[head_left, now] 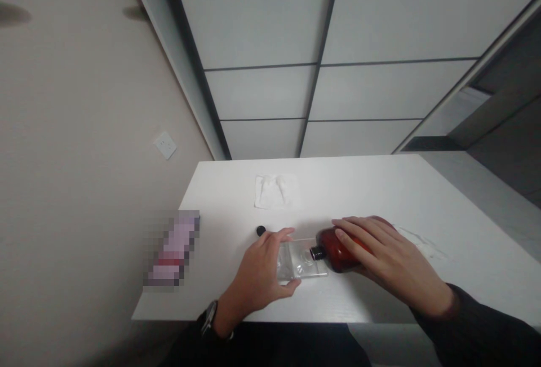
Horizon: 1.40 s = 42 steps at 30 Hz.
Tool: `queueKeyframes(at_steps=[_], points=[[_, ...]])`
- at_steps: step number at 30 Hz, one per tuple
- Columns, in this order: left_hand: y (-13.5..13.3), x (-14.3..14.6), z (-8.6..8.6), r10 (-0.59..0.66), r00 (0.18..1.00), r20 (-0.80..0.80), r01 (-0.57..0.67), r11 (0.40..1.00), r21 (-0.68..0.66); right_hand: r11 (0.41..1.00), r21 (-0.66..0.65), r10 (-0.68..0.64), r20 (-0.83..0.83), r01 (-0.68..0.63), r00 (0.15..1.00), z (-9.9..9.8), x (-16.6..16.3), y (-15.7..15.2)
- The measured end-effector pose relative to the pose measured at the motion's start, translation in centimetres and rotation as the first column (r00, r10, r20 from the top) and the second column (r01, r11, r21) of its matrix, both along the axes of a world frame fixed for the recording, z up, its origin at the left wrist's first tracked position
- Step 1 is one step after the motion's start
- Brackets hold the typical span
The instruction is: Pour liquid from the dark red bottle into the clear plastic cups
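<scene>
Low in the frame, left grip point(261, 270) holds clear box point(300, 260), right grip point(386, 254) holds red bottle point(333, 252); too much tilt could spill it.

Both your hands are low in front of you, close together, backs showing.
Your left hand point(258, 270) comes in from the lower left, fingers along the far side and thumb point(289, 288) along the near side, so its grip makes a wide C facing right; a band point(209, 318) circles that wrist. Your right hand point(386, 254) reaches in from the lower right, palm down, its fingers curved over in a firm hold and pointing left. A dark sleeve point(477, 325) covers your right forearm to the wrist.
</scene>
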<state>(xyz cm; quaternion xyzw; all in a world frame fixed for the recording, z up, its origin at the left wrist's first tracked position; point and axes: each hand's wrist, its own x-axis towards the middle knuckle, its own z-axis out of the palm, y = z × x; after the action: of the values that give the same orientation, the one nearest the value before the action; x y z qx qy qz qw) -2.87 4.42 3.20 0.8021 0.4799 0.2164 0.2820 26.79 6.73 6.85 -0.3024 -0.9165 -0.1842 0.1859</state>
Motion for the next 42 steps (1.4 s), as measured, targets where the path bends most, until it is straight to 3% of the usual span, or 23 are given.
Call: queueKeyframes(at_steps=[8,16,27,42], points=[[0.1,0.0,0.2,0.0,1.0,0.006,0.0,1.0,-0.011,1.0,-0.027,-0.01,0.024,0.011,1.0,0.1,0.0,0.0],[0.1,0.0,0.3,-0.001,1.0,-0.002,0.001,1.0,-0.013,1.0,0.025,-0.009,0.094,0.007,0.996,0.5,-0.2,0.1],[0.1,0.0,0.0,-0.019,1.0,0.001,0.019,1.0,0.008,1.0,-0.009,0.004,0.063,-0.004,0.998,0.7,-0.4,0.1],[0.1,0.0,0.0,-0.011,1.0,-0.012,0.011,0.999,0.034,0.997,0.071,0.013,0.091,-0.02,0.996,2.0,-1.2,0.3]])
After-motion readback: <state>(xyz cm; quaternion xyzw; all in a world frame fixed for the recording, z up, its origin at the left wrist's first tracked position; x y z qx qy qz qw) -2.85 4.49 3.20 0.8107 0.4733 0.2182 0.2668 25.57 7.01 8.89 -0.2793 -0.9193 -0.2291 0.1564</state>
